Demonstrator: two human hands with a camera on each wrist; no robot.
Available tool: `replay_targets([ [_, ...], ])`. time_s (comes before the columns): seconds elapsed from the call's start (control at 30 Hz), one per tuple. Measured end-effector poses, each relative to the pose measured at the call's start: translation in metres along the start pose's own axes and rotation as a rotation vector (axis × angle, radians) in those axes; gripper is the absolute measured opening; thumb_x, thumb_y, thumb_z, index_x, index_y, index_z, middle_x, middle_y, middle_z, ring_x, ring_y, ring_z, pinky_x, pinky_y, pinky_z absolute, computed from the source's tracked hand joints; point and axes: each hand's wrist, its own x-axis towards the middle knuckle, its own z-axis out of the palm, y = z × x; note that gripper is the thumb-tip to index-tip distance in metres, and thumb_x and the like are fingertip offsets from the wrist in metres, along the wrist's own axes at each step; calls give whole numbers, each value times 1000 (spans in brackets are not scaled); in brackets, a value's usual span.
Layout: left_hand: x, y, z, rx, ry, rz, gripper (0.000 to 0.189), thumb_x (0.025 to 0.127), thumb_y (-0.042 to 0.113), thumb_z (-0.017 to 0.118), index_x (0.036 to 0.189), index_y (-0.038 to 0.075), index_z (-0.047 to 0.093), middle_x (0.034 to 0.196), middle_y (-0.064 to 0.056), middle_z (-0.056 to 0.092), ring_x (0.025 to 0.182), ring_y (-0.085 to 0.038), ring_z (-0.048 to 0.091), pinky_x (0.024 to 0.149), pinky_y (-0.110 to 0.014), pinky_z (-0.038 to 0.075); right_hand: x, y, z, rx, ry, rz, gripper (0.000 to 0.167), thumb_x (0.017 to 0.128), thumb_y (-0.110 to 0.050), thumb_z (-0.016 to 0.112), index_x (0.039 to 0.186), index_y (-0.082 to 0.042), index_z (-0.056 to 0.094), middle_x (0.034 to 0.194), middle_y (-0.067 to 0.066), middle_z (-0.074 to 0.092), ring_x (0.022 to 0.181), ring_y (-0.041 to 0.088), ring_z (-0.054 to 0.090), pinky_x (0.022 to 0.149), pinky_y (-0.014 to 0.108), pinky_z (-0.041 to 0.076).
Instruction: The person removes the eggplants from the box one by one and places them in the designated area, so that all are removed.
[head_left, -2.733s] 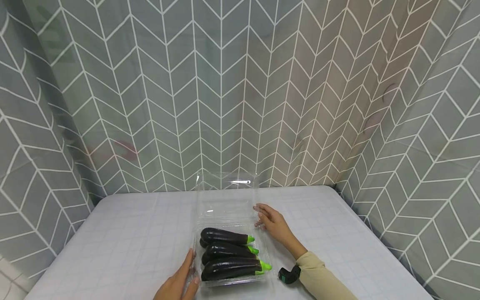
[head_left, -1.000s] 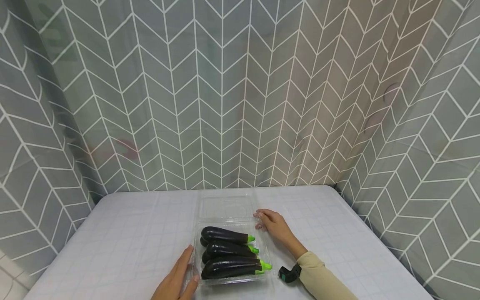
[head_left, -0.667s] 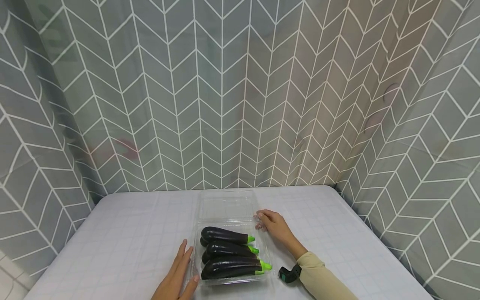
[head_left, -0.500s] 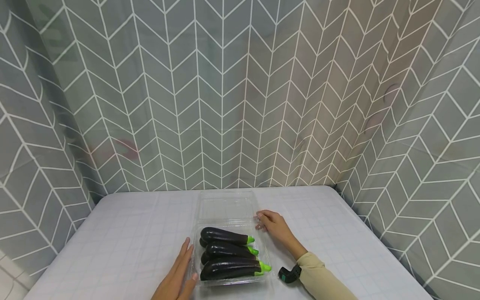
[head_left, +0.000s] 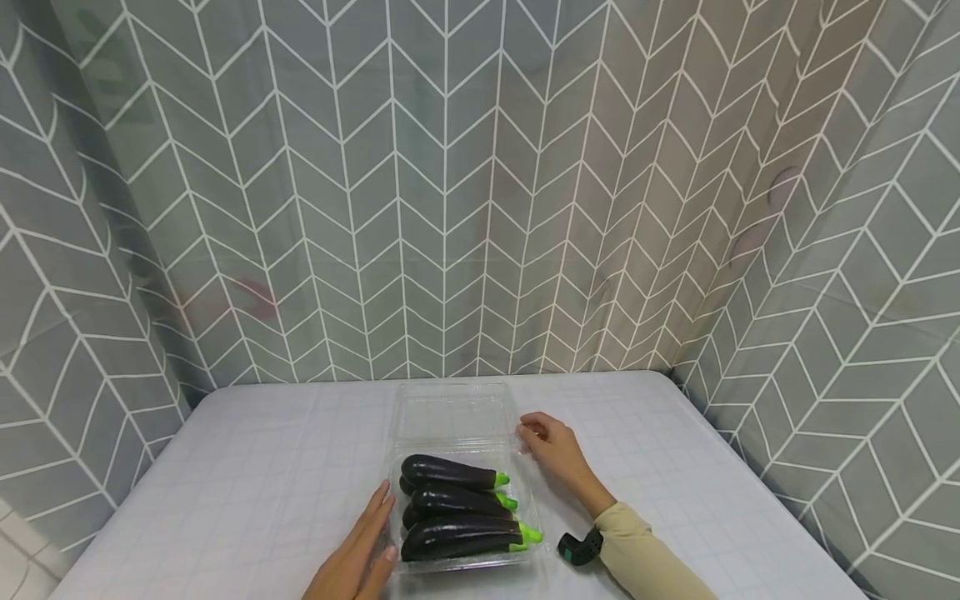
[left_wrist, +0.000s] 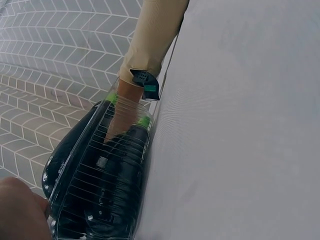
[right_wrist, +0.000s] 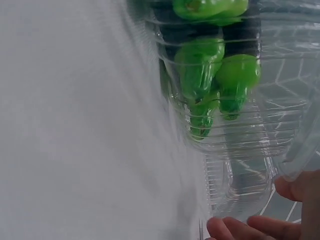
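And the clear lid [head_left: 453, 414], tipped upward a few seconds ago, has now been laid back toward the patterned curtain [head_left: 465, 183]; the right hand [head_left: 555, 446] has been drawn slightly off the lid's side, and the left hand [head_left: 348, 554] has been brought in closer.

The hinged plastic clamshell [head_left: 465, 566] is set on the counter [head_left: 262, 467], its thin walls ribbed and glinting, the counter dressed in white cloth with a faint grid. Inside the base, glossy eggplants [head_left: 461, 537] are stacked crosswise: three long, near-black bodies are seen on top, smooth and swelling to rounded ends at the left, and others are partly hidden beneath. Bright green stem caps [head_left: 531, 533] are all pointed right, magnified and smeared by the ridged plastic in the right wrist view.

By the left hand, the base's left wall is flanked with long, straightened fingers, the thumb held apart at the near corner. On the right, the fingers are loosely bent beside the hinge end of the lid, thumb and fingers parted; whether the plastic is brushed cannot be told. A black device [head_left: 579, 549] is worn at the beige fabric sleeve [head_left: 645, 550].
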Motion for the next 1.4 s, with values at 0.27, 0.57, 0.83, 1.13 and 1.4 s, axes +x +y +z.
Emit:
replay_targets([
  [0.27, 0, -2, 1, 28, 21, 43, 62, 95, 9, 72, 151, -5, 49, 162, -15, 40, 136, -30, 48, 94, -50, 55, 1, -10, -6, -96, 101, -85, 24, 97, -16, 74, 118, -4, 73, 112, 10, 75, 96, 27, 72, 83, 48, 57],
  [0.57, -3, -5, 3, 37, 19, 41, 62, 96, 12, 73, 151, -4, 49, 163, -14, 39, 139, -25, 43, 97, -49, 53, -5, -32, -10, -57, 65, -106, 22, 99, -14, 73, 119, -8, 74, 116, 9, 74, 101, 25, 70, 81, 42, 58],
  [0.83, -4, -6, 5, 58, 41, 30, 68, 94, 13, 75, 154, -2, 46, 163, -14, 39, 142, -18, 36, 98, -49, 48, -13, -59, -6, -28, -42, -189, 23, 100, -15, 72, 121, -8, 74, 114, 6, 74, 102, 27, 70, 83, 45, 59],
  [1.13, -4, -3, 3, 68, 29, 20, 69, 95, 16, 75, 154, -3, 46, 162, -15, 39, 144, -14, 33, 99, -47, 47, -27, -83, -7, 42, -234, -244, 22, 101, -18, 70, 122, -10, 73, 114, 3, 73, 101, 18, 69, 83, 40, 59],
  [1.4, 0, 2, 0, 59, -10, -22, 68, 98, 17, 72, 156, -2, 42, 164, -15, 36, 142, -26, 40, 100, -51, 49, -34, -102, -8, 44, -441, -355, 24, 99, -20, 75, 122, -12, 71, 113, 4, 73, 98, 15, 70, 82, 40, 59],
])
